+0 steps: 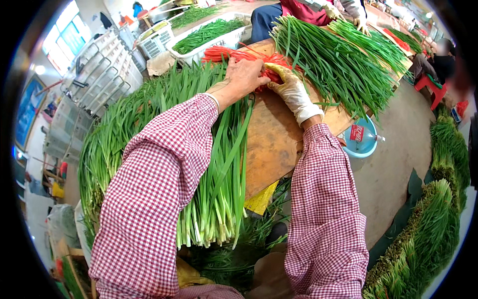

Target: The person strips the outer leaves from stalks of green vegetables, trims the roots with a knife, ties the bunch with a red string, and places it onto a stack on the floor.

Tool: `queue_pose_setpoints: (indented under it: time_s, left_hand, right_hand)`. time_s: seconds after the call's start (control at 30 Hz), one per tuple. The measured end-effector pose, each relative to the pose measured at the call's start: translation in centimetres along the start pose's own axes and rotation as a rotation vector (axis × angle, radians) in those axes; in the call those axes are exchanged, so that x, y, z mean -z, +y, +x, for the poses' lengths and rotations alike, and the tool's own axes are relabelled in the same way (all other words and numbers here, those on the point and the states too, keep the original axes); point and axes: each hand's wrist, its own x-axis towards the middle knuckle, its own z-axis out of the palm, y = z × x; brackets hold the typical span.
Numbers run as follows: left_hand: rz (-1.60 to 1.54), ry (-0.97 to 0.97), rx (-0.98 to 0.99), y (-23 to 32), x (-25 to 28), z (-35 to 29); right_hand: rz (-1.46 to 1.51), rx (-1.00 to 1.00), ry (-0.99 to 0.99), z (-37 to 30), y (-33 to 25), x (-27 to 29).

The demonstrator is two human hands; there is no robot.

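Note:
Both of my hands meet over a bunch of thin red plastic ties [219, 52] at the far edge of a wooden board. My bare left hand [242, 78] has its fingers bent and closed on the ties. Beside it, my right hand [291, 94], in a whitish glove with yellowed fingers, is closed on the same ties, its thumb near the left fingertips. Under my left forearm lies a big heap of garlic chives [164, 99], pale stem ends toward me. To the right of my hands, another pile of chives [333, 65] covers the board.
Wood of the board [271, 149] shows between the piles. A blue basin [366, 144] holding a plastic bottle sits on the floor at right. Chives line the floor far right [433, 219]. Across the board is a co-worker's gloved hand [332, 11]. White crates [214, 45] stand behind.

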Motion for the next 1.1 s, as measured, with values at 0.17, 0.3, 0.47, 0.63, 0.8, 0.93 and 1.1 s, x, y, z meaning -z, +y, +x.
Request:
queue_pose_setpoints:
  time_s: [0.17,0.3,0.47,0.63,0.8,0.93,1.1]
  left_hand:
    - [-0.079,0.099,-0.004,-0.6,0.8,0.0]
    - [-0.028,0.204,-0.219,-2.1,0.2,0.1]
    - [-0.042,0.223,-0.309,-3.0,-0.1,0.0]
    - [-0.104,0.218,-0.413,-1.9,1.1,0.1]
    - [-0.17,0.216,-0.38,-1.3,1.4,-0.1]
    - [-0.526,0.139,-0.164,-1.5,1.6,-0.2]
    - [-0.492,0.036,-0.133,-1.0,1.7,0.0]
  right_hand:
    - [-0.001,0.078,0.029,0.1,-0.2,-0.5]
    - [-0.049,0.076,0.028,-0.1,-0.7,-0.4]
    - [-0.154,0.086,0.084,-0.1,-0.7,-0.7]
    - [-0.317,0.087,0.169,-0.2,-1.0,-0.6]
    - [-0.246,0.069,0.156,0.1,0.0,-0.4]
    - [-0.201,0.021,0.208,0.2,-0.4,-0.3]
    - [-0.199,-0.013,0.212,0.0,-0.1,-0.3]
